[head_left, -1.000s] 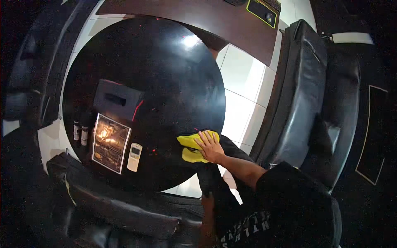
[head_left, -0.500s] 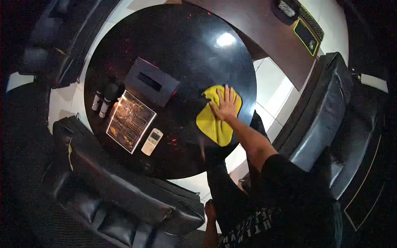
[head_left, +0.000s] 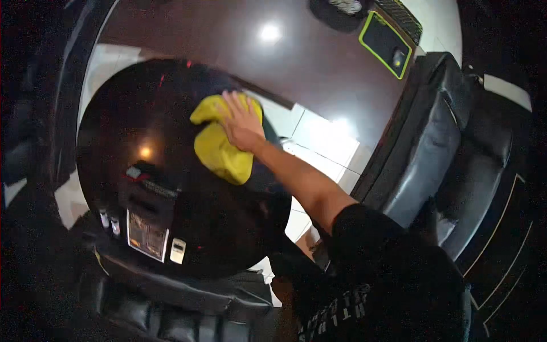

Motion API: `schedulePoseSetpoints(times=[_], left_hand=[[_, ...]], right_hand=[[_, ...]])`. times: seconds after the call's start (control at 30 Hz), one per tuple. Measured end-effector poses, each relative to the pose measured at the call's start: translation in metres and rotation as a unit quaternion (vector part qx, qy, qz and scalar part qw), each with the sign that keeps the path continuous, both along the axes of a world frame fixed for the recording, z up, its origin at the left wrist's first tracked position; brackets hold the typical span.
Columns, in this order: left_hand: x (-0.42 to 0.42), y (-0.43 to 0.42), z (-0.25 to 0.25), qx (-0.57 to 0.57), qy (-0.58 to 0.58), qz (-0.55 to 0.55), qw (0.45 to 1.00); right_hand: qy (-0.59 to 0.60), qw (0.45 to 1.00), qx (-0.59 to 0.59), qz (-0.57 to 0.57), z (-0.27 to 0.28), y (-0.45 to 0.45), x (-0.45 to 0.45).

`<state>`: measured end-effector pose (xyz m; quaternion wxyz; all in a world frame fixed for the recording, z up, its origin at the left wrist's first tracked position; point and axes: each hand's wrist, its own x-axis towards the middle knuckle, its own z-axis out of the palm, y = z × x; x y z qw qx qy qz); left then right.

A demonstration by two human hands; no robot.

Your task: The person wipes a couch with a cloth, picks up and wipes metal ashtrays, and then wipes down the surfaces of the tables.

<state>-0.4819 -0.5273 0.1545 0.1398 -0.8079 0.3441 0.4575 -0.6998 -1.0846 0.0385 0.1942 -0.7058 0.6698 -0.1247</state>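
Note:
My right hand [head_left: 242,122] lies palm down on a yellow cloth [head_left: 222,153], its fingers stretched out and slightly apart. The cloth is bunched and folded under the palm, near the far right part of the round black table [head_left: 137,100]. Low in the view, beside my dark clothing, part of my left hand [head_left: 281,286] shows in shadow; its fingers cannot be made out. It hangs away from the table top.
Toward the table's near left side are a dark tissue box [head_left: 149,200], a printed menu card [head_left: 147,235], a pale remote control [head_left: 178,251] and two small bottles [head_left: 110,222]. A brown desk [head_left: 188,23] adjoins at the back. Black leather sofas [head_left: 421,142] surround the table.
My right hand has pushed the yellow cloth farther across the table, away from my body, and the cloth has bunched up. The camera view has shifted, showing more of the brown desk.

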Motion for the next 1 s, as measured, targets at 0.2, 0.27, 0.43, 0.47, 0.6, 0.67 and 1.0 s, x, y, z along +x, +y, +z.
schedulePoseSetpoints(times=[0.2,0.27,0.43,0.47,0.6,0.67,1.0], left_hand=[[-0.002,-0.047,0.002,-0.009,-0.005,-0.093,0.996],[0.0,-0.061,0.002,-0.01,-0.005,-0.119,0.993],[-0.002,-0.08,0.0,-0.013,0.001,-0.157,0.987],[-0.002,-0.083,0.0,-0.013,-0.001,-0.162,0.987],[-0.007,-0.088,0.002,-0.013,-0.003,-0.173,0.985],[-0.011,-0.089,0.002,-0.016,-0.004,-0.179,0.984],[-0.016,-0.089,0.012,-0.021,-0.012,-0.195,0.98]], right_hand=[[-0.527,0.831,0.175,-0.033,-0.003,0.152,-0.065],[-0.836,0.463,0.222,-0.194,0.0,0.204,-0.072],[-0.421,0.819,0.364,-0.14,0.095,0.25,-0.154],[-0.338,0.886,0.297,-0.111,0.088,0.282,-0.164],[-0.24,0.915,0.214,-0.245,0.118,0.27,-0.204],[-0.145,0.948,0.095,-0.268,0.125,0.244,-0.231],[0.099,0.84,0.104,-0.523,-0.007,0.126,-0.318]])
